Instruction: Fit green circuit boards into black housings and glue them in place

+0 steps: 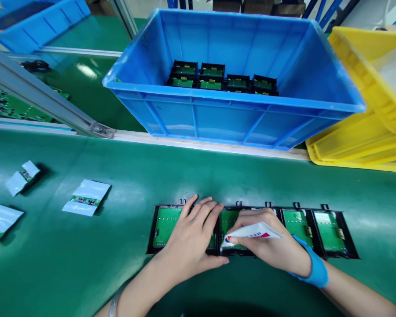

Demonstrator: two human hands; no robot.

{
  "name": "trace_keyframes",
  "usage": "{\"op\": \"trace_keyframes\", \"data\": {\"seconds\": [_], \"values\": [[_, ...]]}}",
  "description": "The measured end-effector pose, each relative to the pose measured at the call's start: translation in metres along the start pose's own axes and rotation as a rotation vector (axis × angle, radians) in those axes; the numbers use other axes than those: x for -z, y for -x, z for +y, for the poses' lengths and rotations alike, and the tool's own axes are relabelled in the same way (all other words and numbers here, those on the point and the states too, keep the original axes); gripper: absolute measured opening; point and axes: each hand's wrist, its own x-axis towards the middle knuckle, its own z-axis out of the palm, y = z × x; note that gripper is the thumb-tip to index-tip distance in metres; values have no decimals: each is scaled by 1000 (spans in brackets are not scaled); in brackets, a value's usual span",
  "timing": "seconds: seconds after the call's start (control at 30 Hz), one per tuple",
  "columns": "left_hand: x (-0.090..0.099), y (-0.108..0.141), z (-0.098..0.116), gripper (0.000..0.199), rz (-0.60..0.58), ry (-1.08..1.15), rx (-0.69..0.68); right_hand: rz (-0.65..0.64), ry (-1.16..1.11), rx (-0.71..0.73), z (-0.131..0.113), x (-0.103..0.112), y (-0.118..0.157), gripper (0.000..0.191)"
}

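A row of black plastic cases (350, 240) with green circuit boards (296, 226) inside lies near the front of the green table. My left hand (193, 240) holds the row at its left part, fingers reaching over to the far edge and thumb at the near edge. In my right hand (272, 242) is a squeeze tube (255, 230), white with red and blue print. Its nozzle points down and left, at the near left corner of a case beside my left hand. Both hands hide some of the boards.
A large blue bin (214, 116) stands behind, with several similar black cases (213, 72) inside. Right of it is a yellow bin (359, 141). Several white pieces with small circuit boards (86, 198) lie on the left. A metal frame post (49, 88) slants at upper left.
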Motion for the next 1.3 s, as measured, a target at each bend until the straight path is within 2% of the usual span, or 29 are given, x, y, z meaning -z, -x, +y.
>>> {"op": "trace_keyframes", "data": {"seconds": [0.47,0.7,0.9,1.07,1.17,1.3], "values": [[2,-1,1,97,0,-16,-14,63,-21,22,3,0,-1,12],[1,-2,0,98,12,-19,-23,45,-21,73,5,1,0,9],[1,0,0,99,3,-20,-21,-19,42,192,1,0,5,18],[-1,1,-1,92,-3,-10,-17,-154,172,306,-9,4,3,19],[0,0,0,95,-6,-25,-22,-137,116,246,-10,5,0,15],[5,0,1,107,-50,-41,-29,-18,-79,-4,-5,13,-1,9]]}}
